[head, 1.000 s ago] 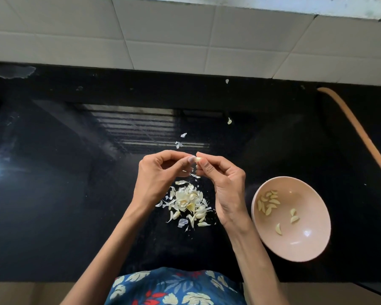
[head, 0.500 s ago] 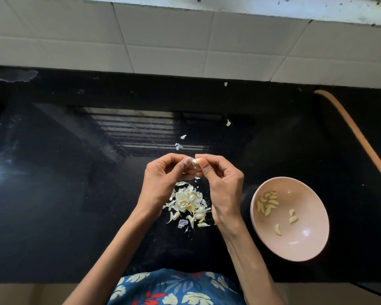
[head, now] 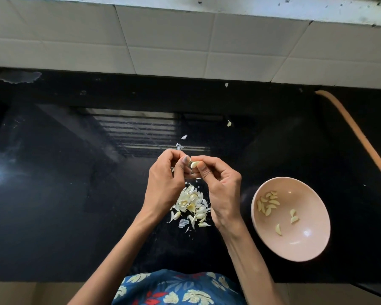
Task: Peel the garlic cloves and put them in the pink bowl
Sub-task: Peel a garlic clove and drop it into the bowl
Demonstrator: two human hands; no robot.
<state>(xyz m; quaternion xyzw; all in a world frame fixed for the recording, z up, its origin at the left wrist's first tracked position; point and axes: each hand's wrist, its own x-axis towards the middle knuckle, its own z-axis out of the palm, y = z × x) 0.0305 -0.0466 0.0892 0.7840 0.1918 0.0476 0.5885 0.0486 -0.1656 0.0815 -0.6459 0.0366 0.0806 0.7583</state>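
Observation:
A small pale garlic clove [head: 194,164] is held above the black counter, pinched between the fingertips of both hands. My left hand [head: 166,183] grips it from the left with thumb and curled fingers. My right hand [head: 222,188] pinches it from the right. Below the hands lies a heap of garlic cloves and papery skins [head: 191,205]. The pink bowl [head: 312,243] stands to the right on the counter, with several peeled cloves [head: 268,202] inside.
The black glossy counter [head: 75,194] ends at a white tiled wall [head: 185,40] behind. Loose skin flakes [head: 228,123] lie further back. An orange curved strip [head: 356,133] runs along the right side. The counter's front edge is near my body.
Both hands have stayed together on the clove above the heap, with the fingers shifting slightly round it. The bowl and heap have not moved.

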